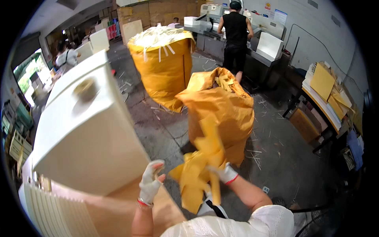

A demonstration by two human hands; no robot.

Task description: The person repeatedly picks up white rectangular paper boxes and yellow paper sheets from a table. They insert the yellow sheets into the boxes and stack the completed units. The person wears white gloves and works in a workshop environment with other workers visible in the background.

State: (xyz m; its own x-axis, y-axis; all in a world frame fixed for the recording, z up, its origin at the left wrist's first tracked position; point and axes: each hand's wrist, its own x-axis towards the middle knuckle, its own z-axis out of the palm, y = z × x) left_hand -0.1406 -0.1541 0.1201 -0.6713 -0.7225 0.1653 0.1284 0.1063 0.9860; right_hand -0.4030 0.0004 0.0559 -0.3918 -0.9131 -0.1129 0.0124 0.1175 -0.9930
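Left hand [151,185]: fingers apart; right hand [226,173], by yellow scraps [194,173]: can't tell. Likely bagging; next needs aim, one-o'clock sack [231,112].

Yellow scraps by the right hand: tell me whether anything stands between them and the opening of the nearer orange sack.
Only the orange sack itself: its near side rises between the yellow scraps and its opening. No separate object shows between them. The right hand is at the scraps, its grip blurred.
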